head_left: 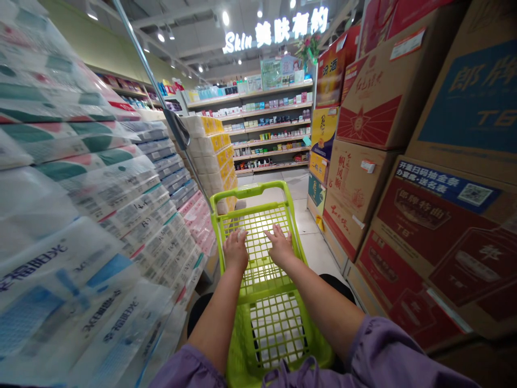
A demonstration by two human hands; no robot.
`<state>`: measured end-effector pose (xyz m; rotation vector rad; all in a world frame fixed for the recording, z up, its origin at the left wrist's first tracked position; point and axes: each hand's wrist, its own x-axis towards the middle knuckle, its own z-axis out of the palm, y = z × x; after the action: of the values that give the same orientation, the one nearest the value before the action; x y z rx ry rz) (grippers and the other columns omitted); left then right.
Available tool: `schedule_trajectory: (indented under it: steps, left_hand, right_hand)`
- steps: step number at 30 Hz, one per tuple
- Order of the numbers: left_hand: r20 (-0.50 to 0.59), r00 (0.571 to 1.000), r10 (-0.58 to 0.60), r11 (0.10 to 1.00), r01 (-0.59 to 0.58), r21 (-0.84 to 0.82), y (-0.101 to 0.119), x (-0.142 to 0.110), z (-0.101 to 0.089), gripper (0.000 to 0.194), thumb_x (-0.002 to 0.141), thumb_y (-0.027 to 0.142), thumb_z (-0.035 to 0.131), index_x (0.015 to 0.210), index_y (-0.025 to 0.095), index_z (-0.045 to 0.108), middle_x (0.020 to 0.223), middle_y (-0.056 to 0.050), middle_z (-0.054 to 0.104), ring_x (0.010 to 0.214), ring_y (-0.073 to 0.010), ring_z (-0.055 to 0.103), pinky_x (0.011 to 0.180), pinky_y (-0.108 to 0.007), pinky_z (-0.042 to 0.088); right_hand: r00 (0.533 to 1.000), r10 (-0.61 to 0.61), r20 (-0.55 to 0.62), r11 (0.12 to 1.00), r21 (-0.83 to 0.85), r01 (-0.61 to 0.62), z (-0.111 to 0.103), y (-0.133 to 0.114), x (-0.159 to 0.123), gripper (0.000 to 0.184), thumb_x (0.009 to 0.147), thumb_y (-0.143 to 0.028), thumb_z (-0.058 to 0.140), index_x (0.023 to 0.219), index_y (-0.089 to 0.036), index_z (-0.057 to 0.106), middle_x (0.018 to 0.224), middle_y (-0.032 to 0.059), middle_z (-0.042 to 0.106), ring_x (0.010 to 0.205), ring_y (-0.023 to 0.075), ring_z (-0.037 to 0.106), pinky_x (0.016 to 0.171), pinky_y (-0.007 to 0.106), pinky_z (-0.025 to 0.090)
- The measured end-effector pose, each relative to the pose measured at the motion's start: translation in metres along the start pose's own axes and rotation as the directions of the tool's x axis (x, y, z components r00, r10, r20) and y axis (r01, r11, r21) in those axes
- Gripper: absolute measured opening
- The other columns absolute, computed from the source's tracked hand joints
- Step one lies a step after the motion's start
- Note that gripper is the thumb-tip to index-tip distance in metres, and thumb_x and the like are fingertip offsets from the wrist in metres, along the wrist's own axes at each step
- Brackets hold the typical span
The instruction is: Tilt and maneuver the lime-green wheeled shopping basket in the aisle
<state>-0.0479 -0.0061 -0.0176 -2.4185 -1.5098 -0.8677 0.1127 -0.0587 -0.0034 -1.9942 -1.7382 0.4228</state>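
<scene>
A lime-green plastic shopping basket [254,295] with a grid of square holes stands close in front of me, between my knees. Its rim handle [260,188] is at the far end. Over the left part of the far grid is my left hand [236,250], fingers forward and holding nothing. To its right, my right hand [279,247] has its fingers spread over the same grid, also without anything in it. Whether the palms touch the plastic cannot be made out. No goods show inside the basket.
Wrapped tissue packs [121,199] are piled high at left, beside a slanting metal pole [141,48]. Printed cartons [363,102] form a wall at right. Ahead, a tiled aisle [297,202] leads past yellow-and-white packs [214,156] to cosmetics shelves [270,111].
</scene>
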Motion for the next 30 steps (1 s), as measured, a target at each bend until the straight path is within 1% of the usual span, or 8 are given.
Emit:
schedule_trajectory:
  steps: [5,10,12,16,21,23,27,30]
  left_hand:
    - [0.099,0.949,0.299,0.952,-0.290,-0.095,0.001,0.000,0.002,0.049,0.081,0.001,0.044,0.118,0.027,0.062,0.131,-0.005,0.057,0.134,-0.0267,0.038,0.106,-0.047,0.036]
    - [-0.023,0.999,0.036,0.999,-0.037,-0.030,-0.007,0.000,0.007,0.045,0.083,0.002,0.044,0.118,0.024,0.061,0.134,-0.010,0.053,0.128,-0.0280,0.045,0.103,-0.049,0.040]
    - [0.003,0.990,0.140,0.987,-0.140,-0.076,-0.007,0.000,0.011,0.047,0.082,0.000,0.043,0.118,0.024,0.061,0.133,-0.009,0.054,0.130,-0.0265,0.042,0.105,-0.049,0.039]
    - [0.058,0.912,0.406,0.901,-0.388,-0.194,-0.006,0.000,0.017,0.054,0.081,-0.002,0.041,0.121,0.029,0.060,0.132,-0.002,0.055,0.135,-0.0215,0.037,0.110,-0.046,0.036]
    - [-0.044,0.987,0.153,0.981,-0.157,-0.110,-0.013,0.000,0.018,0.051,0.080,-0.003,0.041,0.119,0.023,0.061,0.134,-0.009,0.054,0.132,-0.0279,0.041,0.109,-0.053,0.035]
    - [-0.048,0.984,0.170,0.979,-0.174,-0.104,-0.012,-0.001,0.020,0.050,0.079,-0.003,0.042,0.118,0.022,0.062,0.133,-0.010,0.055,0.132,-0.0283,0.041,0.108,-0.053,0.036]
    - [-0.020,0.925,0.379,0.913,-0.377,-0.154,-0.007,-0.002,0.021,0.051,0.082,0.000,0.039,0.121,0.025,0.060,0.129,-0.006,0.058,0.131,-0.0240,0.042,0.108,-0.049,0.038]
    - [-0.076,0.983,0.168,0.982,-0.173,-0.076,-0.008,0.000,0.016,0.054,0.081,0.000,0.040,0.129,0.021,0.055,0.130,-0.012,0.057,0.128,-0.0265,0.046,0.108,-0.050,0.038]
  right_hand:
    - [1.000,-0.003,-0.009,1.000,0.004,0.003,0.000,0.000,0.000,0.082,0.069,0.002,0.050,0.143,-0.031,0.038,0.160,0.0052,0.013,0.147,0.0191,0.001,0.114,0.051,-0.005]
    - [1.000,-0.008,-0.005,1.000,0.009,0.008,0.000,0.000,-0.001,0.084,0.068,0.003,0.050,0.144,-0.031,0.036,0.160,0.0056,0.012,0.147,0.0189,0.001,0.114,0.050,-0.006]
    - [1.000,-0.005,-0.006,1.000,0.010,0.005,0.000,0.001,-0.001,0.084,0.068,0.003,0.050,0.144,-0.031,0.036,0.160,0.0061,0.012,0.147,0.0186,0.000,0.114,0.050,-0.007]
    - [1.000,-0.010,-0.019,1.000,0.016,0.010,0.001,0.001,-0.001,0.083,0.069,0.003,0.051,0.143,-0.031,0.037,0.160,0.0064,0.012,0.147,0.0181,0.000,0.114,0.051,-0.006]
    - [1.000,-0.006,-0.011,1.000,0.013,0.006,0.000,0.000,-0.001,0.083,0.068,0.003,0.051,0.143,-0.032,0.037,0.160,0.0057,0.012,0.147,0.0182,0.001,0.114,0.051,-0.006]
    - [1.000,-0.004,-0.012,1.000,0.010,0.005,0.000,0.000,-0.001,0.083,0.069,0.003,0.051,0.143,-0.032,0.037,0.160,0.0058,0.012,0.147,0.0184,0.001,0.114,0.051,-0.005]
    - [1.000,-0.010,-0.019,1.000,0.003,0.010,0.001,0.001,-0.001,0.082,0.069,0.002,0.051,0.143,-0.031,0.037,0.160,0.0065,0.012,0.147,0.0188,0.001,0.114,0.051,-0.005]
    - [1.000,-0.012,-0.018,1.000,-0.003,0.012,0.002,0.002,0.000,0.083,0.068,0.003,0.051,0.143,-0.031,0.037,0.160,0.0064,0.012,0.147,0.0183,0.002,0.114,0.051,-0.005]
